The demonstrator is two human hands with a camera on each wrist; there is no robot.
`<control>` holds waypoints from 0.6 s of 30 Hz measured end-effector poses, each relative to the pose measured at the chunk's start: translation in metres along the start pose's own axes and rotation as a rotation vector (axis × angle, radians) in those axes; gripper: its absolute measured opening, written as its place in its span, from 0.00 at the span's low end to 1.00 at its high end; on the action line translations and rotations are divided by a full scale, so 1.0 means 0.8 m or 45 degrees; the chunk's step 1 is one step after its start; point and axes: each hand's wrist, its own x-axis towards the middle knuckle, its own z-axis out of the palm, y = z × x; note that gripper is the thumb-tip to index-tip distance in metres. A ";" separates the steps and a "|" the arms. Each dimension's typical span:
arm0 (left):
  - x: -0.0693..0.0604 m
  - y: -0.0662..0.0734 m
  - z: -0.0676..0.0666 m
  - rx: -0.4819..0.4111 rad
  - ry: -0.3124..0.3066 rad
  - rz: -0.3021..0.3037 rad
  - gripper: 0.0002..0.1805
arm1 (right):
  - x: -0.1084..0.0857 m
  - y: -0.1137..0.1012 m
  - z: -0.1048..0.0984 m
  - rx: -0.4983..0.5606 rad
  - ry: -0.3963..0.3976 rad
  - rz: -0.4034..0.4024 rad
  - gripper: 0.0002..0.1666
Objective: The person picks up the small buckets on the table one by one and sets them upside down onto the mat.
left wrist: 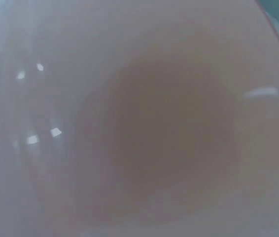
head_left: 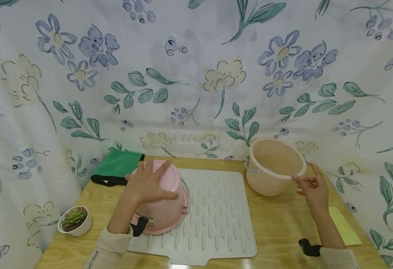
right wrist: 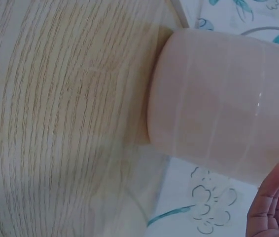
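Note:
A pink bucket (head_left: 166, 215) stands upside down on the left part of a pale ridged mat (head_left: 218, 209). My left hand (head_left: 149, 186) rests with fingers spread over its upturned base. Bucket wall (left wrist: 179, 123) fills the left wrist view, blurred, with no fingers showing there. To the right, a peach bucket (head_left: 270, 183) stands upright on the wooden table, its thin handle (head_left: 253, 170) lowered at the left side. My right hand (head_left: 314, 190) is at that bucket's right rim, thumb tip at the edge and fingers loosely bent. The right wrist view shows its fingers (right wrist: 267, 202) beside the bucket's rim end.
At the back left lies a folded green cloth (head_left: 115, 166) with black edging. A small potted succulent (head_left: 75, 220) stands at the left table edge. Beside my right forearm is a yellow cloth (head_left: 344, 228). A floral curtain (head_left: 196, 74) hangs behind the table (head_left: 277, 228).

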 end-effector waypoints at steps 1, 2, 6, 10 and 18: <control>0.001 0.000 0.000 0.005 -0.003 -0.001 0.62 | 0.001 0.000 0.000 0.018 -0.005 0.004 0.49; 0.002 0.000 0.000 0.009 -0.008 -0.001 0.62 | 0.002 0.000 0.000 0.028 -0.007 0.007 0.49; 0.004 0.000 -0.002 0.018 -0.027 -0.007 0.62 | 0.005 -0.003 0.000 0.093 -0.029 0.039 0.50; 0.005 0.000 -0.003 0.014 -0.036 -0.014 0.61 | 0.011 -0.007 -0.001 0.192 -0.060 0.105 0.50; 0.007 0.001 -0.003 0.019 -0.046 -0.023 0.62 | 0.023 -0.008 -0.005 0.539 -0.142 0.222 0.53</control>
